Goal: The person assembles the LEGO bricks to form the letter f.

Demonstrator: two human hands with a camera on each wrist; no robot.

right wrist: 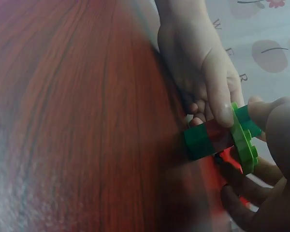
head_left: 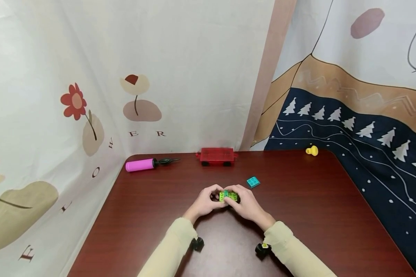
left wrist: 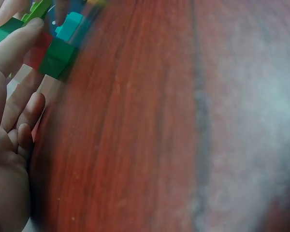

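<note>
Between thumbs and fingers, the left hand [head_left: 206, 201] and right hand [head_left: 246, 203] both grip a block stack [head_left: 226, 194] of green, red, lime and green pieces, near the middle of the dark red table [head_left: 315, 215]. Just beyond the right hand lies a turquoise brick [head_left: 253, 182]; farther back are a red wagon [head_left: 217, 155], a pink pump [head_left: 140, 165] leftward and a yellow piece [head_left: 312, 150] rightward

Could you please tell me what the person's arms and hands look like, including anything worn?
The left sleeve and right sleeve are plain pale yellow. A small black left wrist unit and black right wrist unit show below the cuffs, the right one with a yellow-green patch. The left hand and right hand are gloveless.
</note>
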